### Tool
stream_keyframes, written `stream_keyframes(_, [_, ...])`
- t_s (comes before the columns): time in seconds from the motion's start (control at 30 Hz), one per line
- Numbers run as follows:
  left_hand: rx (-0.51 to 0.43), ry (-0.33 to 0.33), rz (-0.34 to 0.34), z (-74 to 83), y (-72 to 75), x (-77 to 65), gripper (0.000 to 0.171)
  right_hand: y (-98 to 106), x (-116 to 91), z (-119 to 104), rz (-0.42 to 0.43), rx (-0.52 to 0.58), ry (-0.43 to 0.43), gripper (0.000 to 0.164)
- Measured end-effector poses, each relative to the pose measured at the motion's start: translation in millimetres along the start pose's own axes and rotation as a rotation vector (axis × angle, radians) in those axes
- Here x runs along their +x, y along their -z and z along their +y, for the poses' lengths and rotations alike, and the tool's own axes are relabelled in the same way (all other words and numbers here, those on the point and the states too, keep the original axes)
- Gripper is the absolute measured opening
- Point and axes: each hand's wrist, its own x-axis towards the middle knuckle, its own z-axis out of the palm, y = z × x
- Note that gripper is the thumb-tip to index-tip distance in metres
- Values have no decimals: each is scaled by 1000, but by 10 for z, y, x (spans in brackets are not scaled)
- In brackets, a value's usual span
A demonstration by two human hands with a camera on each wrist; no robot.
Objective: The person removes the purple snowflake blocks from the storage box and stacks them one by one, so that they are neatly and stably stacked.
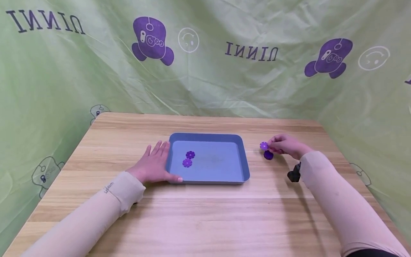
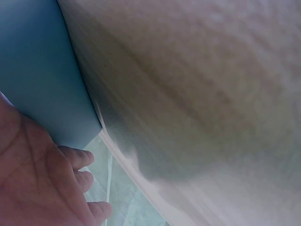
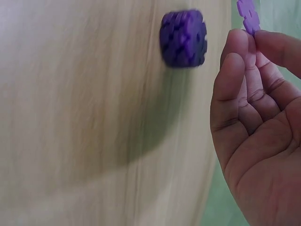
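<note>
My right hand (image 1: 287, 145) pinches a light purple snowflake disc (image 1: 264, 145) between thumb and fingertips. The same notched disc (image 3: 248, 16) shows at the top edge of the right wrist view. Just below it, a short stack of dark purple snowflake discs (image 3: 183, 38) stands on the table. My left hand (image 1: 153, 167) rests against the left side of a blue-grey tray (image 1: 218, 160), fingers spread and thumb at its near rim. Inside the tray, toward the left, lie a dark purple disc (image 1: 190, 155) and a lighter purple disc (image 1: 187, 162), seemingly touching.
The wooden table (image 1: 199, 221) ends at a green printed curtain (image 1: 205, 85), which hangs behind it and on both sides. A black device (image 1: 294, 174) is at the right wrist, by the sleeve cuff.
</note>
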Motion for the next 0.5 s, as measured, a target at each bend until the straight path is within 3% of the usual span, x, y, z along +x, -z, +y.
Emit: stream_keyframes(0.5, [0, 2, -5, -11, 2, 9, 146, 99, -109, 147, -6, 6, -48, 19])
